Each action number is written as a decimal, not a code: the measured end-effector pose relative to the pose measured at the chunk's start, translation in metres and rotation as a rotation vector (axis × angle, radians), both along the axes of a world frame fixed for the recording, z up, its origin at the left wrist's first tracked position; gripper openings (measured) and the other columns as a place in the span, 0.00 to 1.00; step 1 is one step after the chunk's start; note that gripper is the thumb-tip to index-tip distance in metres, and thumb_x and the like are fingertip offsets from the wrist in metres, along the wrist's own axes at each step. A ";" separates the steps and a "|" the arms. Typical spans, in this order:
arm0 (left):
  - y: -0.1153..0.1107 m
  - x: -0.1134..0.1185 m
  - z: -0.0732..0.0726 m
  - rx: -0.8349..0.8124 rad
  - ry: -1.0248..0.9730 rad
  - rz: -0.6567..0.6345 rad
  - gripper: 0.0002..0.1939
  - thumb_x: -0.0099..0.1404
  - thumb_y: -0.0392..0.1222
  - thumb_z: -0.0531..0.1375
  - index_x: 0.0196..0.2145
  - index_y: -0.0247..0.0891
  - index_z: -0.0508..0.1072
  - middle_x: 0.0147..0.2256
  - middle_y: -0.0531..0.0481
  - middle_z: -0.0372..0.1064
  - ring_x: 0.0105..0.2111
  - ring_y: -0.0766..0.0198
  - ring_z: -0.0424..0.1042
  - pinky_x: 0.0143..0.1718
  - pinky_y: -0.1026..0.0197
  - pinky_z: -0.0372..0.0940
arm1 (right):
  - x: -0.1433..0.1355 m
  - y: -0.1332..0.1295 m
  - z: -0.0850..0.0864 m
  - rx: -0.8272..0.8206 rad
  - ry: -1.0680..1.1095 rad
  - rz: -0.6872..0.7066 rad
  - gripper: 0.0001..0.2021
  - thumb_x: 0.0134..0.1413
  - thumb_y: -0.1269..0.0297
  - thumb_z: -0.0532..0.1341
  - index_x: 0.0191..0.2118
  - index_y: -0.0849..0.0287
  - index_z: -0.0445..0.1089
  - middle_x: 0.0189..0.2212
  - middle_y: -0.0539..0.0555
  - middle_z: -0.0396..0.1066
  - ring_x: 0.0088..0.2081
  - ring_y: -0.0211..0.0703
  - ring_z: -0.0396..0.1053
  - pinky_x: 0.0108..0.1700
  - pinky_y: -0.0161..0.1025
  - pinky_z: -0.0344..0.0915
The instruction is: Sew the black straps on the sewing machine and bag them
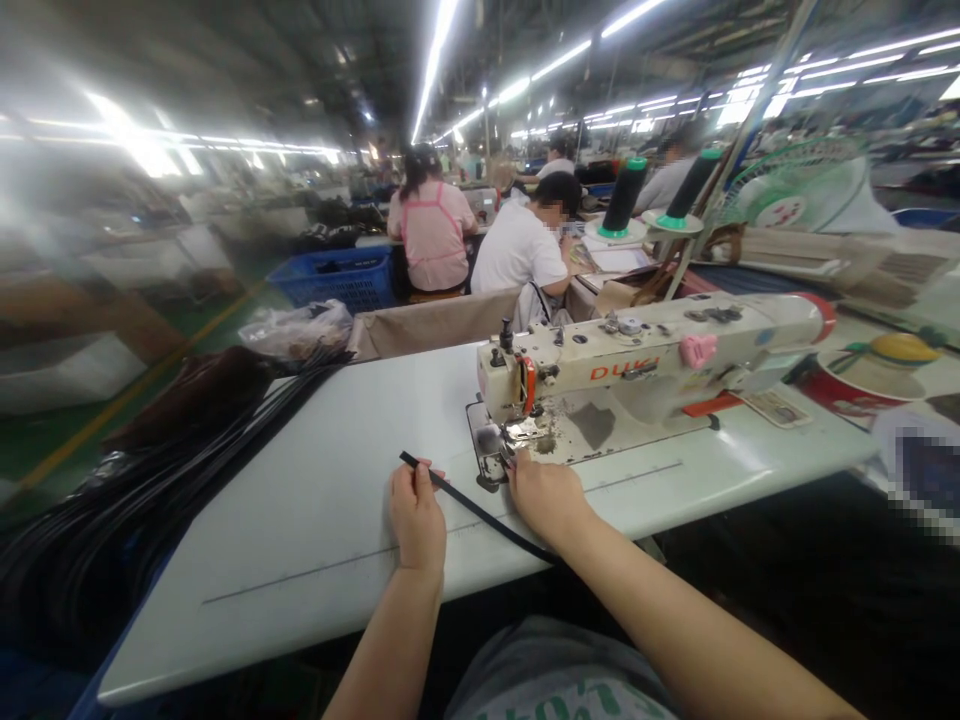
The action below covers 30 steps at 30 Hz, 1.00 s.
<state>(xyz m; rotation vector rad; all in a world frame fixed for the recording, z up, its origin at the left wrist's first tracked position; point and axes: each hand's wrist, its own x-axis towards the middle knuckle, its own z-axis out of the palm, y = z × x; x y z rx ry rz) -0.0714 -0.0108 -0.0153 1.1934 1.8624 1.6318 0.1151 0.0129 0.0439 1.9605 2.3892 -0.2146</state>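
Between the thumb and fingers of my left hand (418, 512) is a narrow black strap (484, 515), its short end poking out past the fingertips. The strap runs right across the white tabletop and disappears beneath my right wrist near the front edge. My right hand (546, 495) is at the needle end of a cream sewing machine (600, 385), beside the presser foot (517, 432). Its fingers are closed together, and whatever they grip is hidden. The machine's head stands just beyond that hand.
A long bundle of black straps (172, 480) hangs over the table's left side. Two black thread cones (626, 200) stand behind the machine. Beyond the table are a blue crate (334, 278), a fan (795, 190) and co-workers, one in white (517, 250). A printed ruler line (300, 570) crosses the tabletop.
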 end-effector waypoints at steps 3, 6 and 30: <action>0.001 0.001 -0.004 0.009 -0.142 -0.044 0.20 0.74 0.60 0.52 0.43 0.39 0.69 0.34 0.48 0.75 0.28 0.61 0.77 0.35 0.55 0.75 | -0.001 0.004 -0.002 0.015 -0.012 -0.023 0.17 0.72 0.66 0.49 0.50 0.72 0.70 0.33 0.71 0.78 0.41 0.61 0.81 0.39 0.46 0.73; 0.002 0.002 -0.005 0.024 -0.195 -0.058 0.22 0.73 0.61 0.53 0.44 0.38 0.68 0.33 0.48 0.75 0.25 0.61 0.78 0.32 0.56 0.75 | -0.004 0.009 -0.003 0.032 -0.015 -0.026 0.18 0.72 0.67 0.48 0.50 0.73 0.71 0.34 0.72 0.78 0.42 0.60 0.81 0.40 0.45 0.73; -0.032 0.016 0.016 -0.031 -0.908 -0.256 0.22 0.53 0.46 0.74 0.42 0.30 0.80 0.29 0.50 0.69 0.26 0.72 0.65 0.25 0.68 0.60 | 0.042 -0.007 -0.003 -0.084 0.716 0.379 0.10 0.66 0.69 0.55 0.39 0.56 0.75 0.38 0.54 0.74 0.43 0.44 0.71 0.48 0.39 0.66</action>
